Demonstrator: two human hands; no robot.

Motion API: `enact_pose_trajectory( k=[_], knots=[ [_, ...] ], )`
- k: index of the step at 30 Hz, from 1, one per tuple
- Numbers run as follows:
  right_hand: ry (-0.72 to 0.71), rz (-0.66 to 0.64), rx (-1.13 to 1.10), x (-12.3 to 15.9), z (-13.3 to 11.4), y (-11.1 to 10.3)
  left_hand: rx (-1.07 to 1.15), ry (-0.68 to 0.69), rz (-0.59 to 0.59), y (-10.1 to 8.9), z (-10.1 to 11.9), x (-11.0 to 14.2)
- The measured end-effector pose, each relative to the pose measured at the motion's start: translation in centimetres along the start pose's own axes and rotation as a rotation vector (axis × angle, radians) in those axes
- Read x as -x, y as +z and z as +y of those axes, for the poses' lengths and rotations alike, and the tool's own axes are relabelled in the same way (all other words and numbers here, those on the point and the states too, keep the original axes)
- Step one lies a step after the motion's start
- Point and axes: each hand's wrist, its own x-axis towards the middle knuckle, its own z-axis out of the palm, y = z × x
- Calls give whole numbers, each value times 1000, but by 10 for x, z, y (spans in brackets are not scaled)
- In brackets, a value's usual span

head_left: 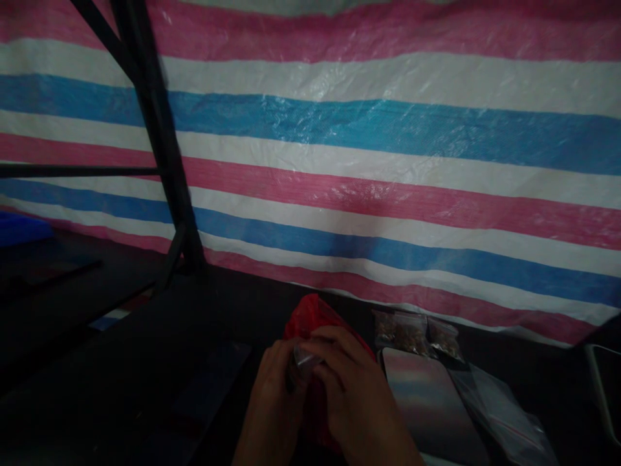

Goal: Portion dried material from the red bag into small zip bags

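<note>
While both hands meet low over the dark table (145,362), the left hand (272,401) and right hand (354,388) pinch a small clear bag (303,356) between closed fingers, in front of a red bag (310,314). Right of them lie a metal tray (427,401), filled packets (412,330) and empty clear bags (504,414), below a striped tarp (388,129).

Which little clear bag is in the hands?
The small clear bag pinched between both hands, before the red bag. The filled packets lie untouched by the striped tarp.
</note>
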Motion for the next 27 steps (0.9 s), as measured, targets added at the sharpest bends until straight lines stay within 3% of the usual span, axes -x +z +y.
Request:
enact_pose_trajectory(
  k=[3,5,9,12,15,20,23,27],
  knots=[
    [48,76,-43,-1,7,-8,10,15,27,-1,-2,0],
    [104,99,-25,1,15,-14,-29,50,126,-5,0,0],
    [192,-42,101,9,33,-16,-134,154,420,-11,13,3],
    [204,-119,201,13,38,-12,-102,180,486,-9,26,12],
    [245,-132,210,12,37,-11,2,115,384,3,28,22],
    [314,-148,197,12,38,-13,57,-45,-18,21,8,20],
    [354,-168,224,13,38,-15,42,-122,-142,21,4,14],
    [375,-194,253,14,35,-20,74,-110,-222,14,15,11]
  ],
)
